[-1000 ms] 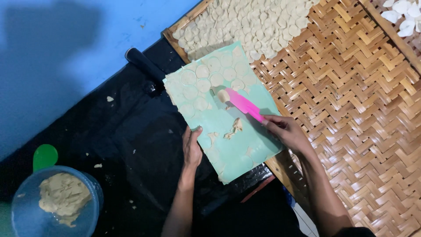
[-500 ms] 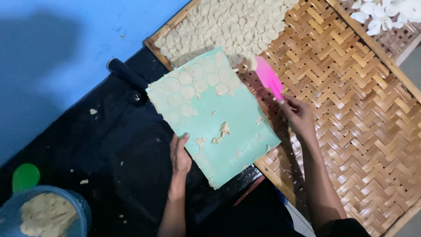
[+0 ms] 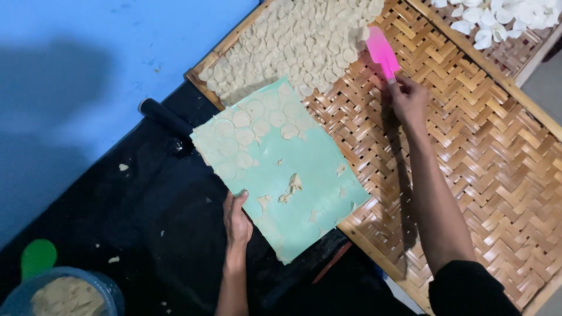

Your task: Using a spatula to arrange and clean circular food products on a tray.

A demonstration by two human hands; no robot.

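Observation:
My left hand (image 3: 237, 219) grips the near edge of a mint-green sheet (image 3: 304, 175) that carries thin round dough discs (image 3: 246, 131) at its far end and dough scraps near the middle. My right hand (image 3: 408, 100) is stretched out over the woven bamboo tray (image 3: 468, 146) and holds a pink scraper (image 3: 381, 51) by its lower end. The scraper's blade touches the edge of a large patch of pale dough discs (image 3: 298, 41) spread on the tray's far part.
A black roller handle (image 3: 164, 117) lies by the sheet's left corner on a black cloth (image 3: 134, 222). A blue bowl of dough (image 3: 61, 295) with a green lid (image 3: 38, 257) sits at the near left. White pieces (image 3: 503, 17) lie on a second tray at the far right.
My right hand has carried the pink scraper away from the green sheet, out to the discs on the bamboo tray. My left hand keeps its hold on the sheet.

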